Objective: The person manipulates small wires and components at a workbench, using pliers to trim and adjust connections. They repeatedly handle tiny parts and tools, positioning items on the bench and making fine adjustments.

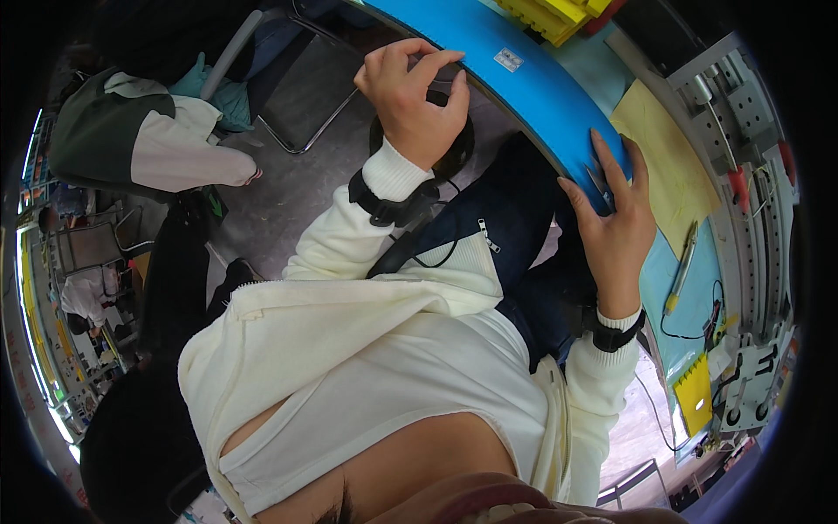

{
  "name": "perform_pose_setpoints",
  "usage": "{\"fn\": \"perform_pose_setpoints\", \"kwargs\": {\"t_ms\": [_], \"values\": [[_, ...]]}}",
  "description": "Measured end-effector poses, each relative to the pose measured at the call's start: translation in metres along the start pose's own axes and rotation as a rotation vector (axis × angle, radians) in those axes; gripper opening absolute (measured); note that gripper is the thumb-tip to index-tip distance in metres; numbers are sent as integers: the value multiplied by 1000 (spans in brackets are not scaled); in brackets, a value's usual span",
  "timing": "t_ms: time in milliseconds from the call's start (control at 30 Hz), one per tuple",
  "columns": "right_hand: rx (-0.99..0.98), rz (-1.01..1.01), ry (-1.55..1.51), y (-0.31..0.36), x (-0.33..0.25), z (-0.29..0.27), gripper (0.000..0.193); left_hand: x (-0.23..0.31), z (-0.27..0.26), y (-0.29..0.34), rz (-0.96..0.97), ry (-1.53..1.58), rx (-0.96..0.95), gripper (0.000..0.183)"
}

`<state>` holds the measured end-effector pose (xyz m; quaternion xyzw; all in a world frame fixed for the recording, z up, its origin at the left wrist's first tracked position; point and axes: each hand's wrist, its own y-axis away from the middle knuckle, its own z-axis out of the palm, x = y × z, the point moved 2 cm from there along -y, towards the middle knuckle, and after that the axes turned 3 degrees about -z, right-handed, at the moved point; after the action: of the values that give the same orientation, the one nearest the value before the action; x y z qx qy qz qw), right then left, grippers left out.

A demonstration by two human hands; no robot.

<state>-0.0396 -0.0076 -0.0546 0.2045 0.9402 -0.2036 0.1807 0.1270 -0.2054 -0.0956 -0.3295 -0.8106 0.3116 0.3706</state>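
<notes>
A long blue mat or board with a curved-looking front edge lies before me. On it sits a small silvery rectangular piece. My left hand is at the near edge of the blue surface, its fingers bent and the index tip at that edge. A gap shows between thumb and index finger, with nothing visible in it. My right hand rests at the right end of the blue surface, thumb and fingers spread apart. Between them shows a slim pointed metal tool, perhaps tweezers; its other end is hidden by the hand.
Yellow plastic bins stand at the back. On the right lie a yellow sheet, a pen-like tool with a yellow tip, a yellow notepad and a perforated metal rack holding a screwdriver. A chair and another person's sleeve are to my left.
</notes>
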Motion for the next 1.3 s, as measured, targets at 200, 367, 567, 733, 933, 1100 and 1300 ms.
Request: {"fn": "perform_pose_setpoints", "kwargs": {"t_ms": [200, 367, 567, 733, 933, 1100, 1300], "values": [[3, -5, 14, 0, 1, 1, 59, -1, 3, 1, 38, -24, 29, 25], [1, -1, 7, 0, 1, 1, 59, -6, 5, 1, 77, -54, 35, 24], [5, -1, -15, 0, 0, 0, 60, -5, 5, 3, 118, -56, 37, 19], [15, -9, -6, 0, -1, 0, 59, -11, -1, -1, 74, 7, -11, 18], [3, 12, -10, 1, 0, 0, 59, -8, -7, 7, -71, 81, 47, 19], [11, -11, -5, -1, -1, -1, 58, -4, -2, 7, -62, -16, 17, 19], [13, -9, -19, 1, -1, 1, 58, -1, -2, 9, -27, -35, 58, 18]]}}
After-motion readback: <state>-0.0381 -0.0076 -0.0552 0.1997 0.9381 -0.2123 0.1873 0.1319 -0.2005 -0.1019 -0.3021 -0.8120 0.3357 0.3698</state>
